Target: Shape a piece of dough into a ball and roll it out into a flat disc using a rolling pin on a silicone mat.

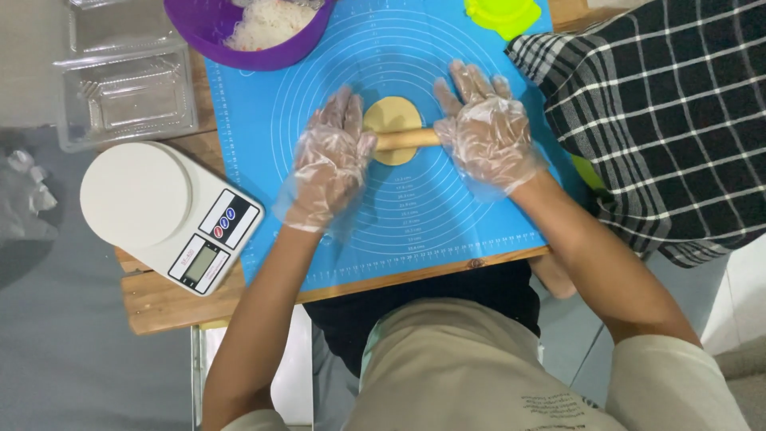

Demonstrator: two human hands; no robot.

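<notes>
**Q:** Wooden table [171, 307], seen from above — what lies on it, from largest to smallest?

**A:** Most of the top is covered by a blue silicone mat [447, 215] printed with concentric rings. At the left edge stands a white kitchen scale [167, 214]; behind it are clear plastic trays [128, 80]. A purple bowl [209, 25] of pale shredded filling sits at the mat's far left corner, and a green plastic piece [501, 14] at its far right. A checked cloth [662, 120] covers the right side. Smallest is the round dough disc [392, 114], at the centre of the rings.

**Q:** How are the hands placed?

**A:** Both wear loose clear gloves. The left hand [331, 164] and the right hand [487, 132] lie palm-down with fingers spread flat, each pressing on one end of a wooden rolling pin [407, 139]. Neither hand closes around it. The pin lies crosswise over the near half of the disc.

**Q:** How should the disc and the pin handle?

**A:** The dough looks soft, light and thin; it would likely stretch or tear if pinched, so it is best lifted by its edge with flat fingers. The pin appears stiff, smooth and light, and rolls freely under open palms. Its bare ends, clear of the dough, are the sound places to bear down. The gloves may slip on the wood.
</notes>
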